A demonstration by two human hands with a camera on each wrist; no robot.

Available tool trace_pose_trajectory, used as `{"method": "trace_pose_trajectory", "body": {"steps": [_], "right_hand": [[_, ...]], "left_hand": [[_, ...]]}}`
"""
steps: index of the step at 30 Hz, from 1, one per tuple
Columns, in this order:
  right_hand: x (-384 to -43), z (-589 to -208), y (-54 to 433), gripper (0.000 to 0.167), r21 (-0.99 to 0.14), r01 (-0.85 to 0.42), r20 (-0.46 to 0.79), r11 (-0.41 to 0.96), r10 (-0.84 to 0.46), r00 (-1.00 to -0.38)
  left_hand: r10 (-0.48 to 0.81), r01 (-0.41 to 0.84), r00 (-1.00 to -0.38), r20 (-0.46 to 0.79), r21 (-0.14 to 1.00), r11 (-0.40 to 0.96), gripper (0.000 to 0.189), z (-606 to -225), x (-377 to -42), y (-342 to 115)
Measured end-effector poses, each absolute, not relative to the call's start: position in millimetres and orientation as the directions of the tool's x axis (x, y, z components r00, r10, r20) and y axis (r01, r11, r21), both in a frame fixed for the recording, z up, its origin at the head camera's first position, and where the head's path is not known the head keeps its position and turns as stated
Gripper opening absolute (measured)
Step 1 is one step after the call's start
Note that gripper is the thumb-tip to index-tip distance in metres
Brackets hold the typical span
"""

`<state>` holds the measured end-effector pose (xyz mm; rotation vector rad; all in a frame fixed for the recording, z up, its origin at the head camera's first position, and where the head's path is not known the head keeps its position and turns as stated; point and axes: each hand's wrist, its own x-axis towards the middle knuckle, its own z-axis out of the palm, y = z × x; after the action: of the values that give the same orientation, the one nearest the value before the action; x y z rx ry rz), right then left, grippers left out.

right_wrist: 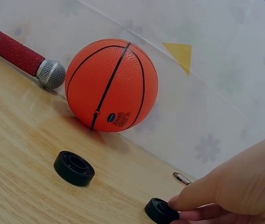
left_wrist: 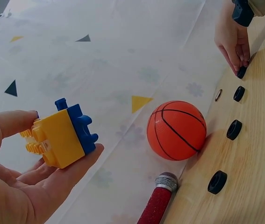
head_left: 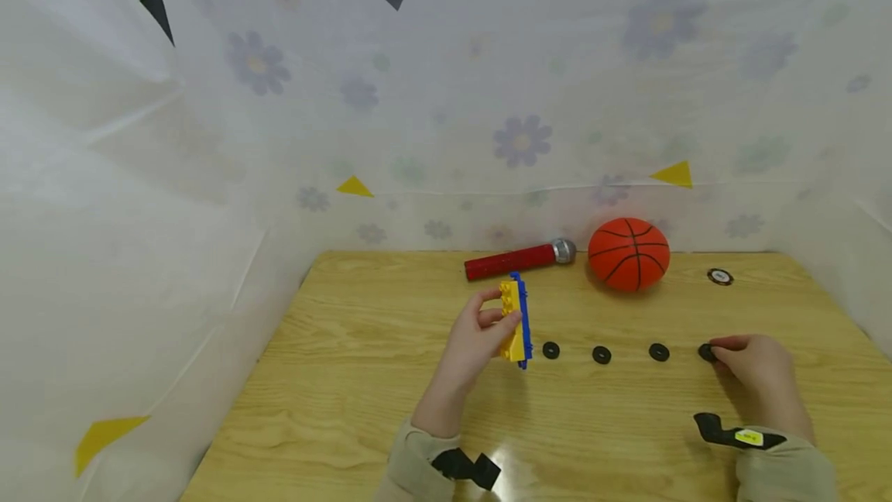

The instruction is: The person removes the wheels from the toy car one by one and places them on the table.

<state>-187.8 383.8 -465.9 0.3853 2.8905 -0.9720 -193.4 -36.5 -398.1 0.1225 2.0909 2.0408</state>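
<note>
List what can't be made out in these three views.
- Right hand on the end wheel: head view, the fingers cover most of it; right wrist view, the bottom edge cuts it off, so pinch or touch is unclear.
- Block studs: left wrist view, the thumb hides the yellow side's far end.
- Ball logo: right wrist view, too small to read.
- Small disc: every view, too small to identify.
- Microphone: left wrist view, handle cut by the bottom edge.

A left hand [left_wrist: 15,186] grips a stack of yellow and blue plastic building blocks [left_wrist: 60,135] between thumb and fingers. Beyond, an orange rubber basketball [left_wrist: 176,130] rests on a light wooden table [left_wrist: 254,186] beside a red toy microphone [left_wrist: 158,200]. 4 small black rings line the table; a right hand [left_wrist: 232,39] touches the farthest ring [left_wrist: 241,72].
</note>
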Motion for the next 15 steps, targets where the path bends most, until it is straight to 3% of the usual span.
{"method": "trace_pose_trajectory", "body": {"steps": [10,12,15], "right_hand": [[-183.0,-450.6,374.0,0.048,-0.654,0.296,-0.054,0.696,0.347,-0.936],[-183.0,-447.1,369.9,0.049,-0.736,0.257,-0.026,0.626,0.353,-0.935],[-182.6,-440.2,361.4,0.033,-0.911,0.096,0.042,0.401,0.322,-0.946]], "left_hand": [[0.200,-0.085,-0.975,-0.094,0.995,0.055,0.053,-396.7,-194.0,-36.5],[0.202,-0.071,-0.976,-0.081,0.996,0.052,0.051,-397.3,-194.3,-37.1],[0.205,-0.050,-0.977,-0.059,0.998,0.047,0.049,-397.7,-194.5,-37.3]]}}
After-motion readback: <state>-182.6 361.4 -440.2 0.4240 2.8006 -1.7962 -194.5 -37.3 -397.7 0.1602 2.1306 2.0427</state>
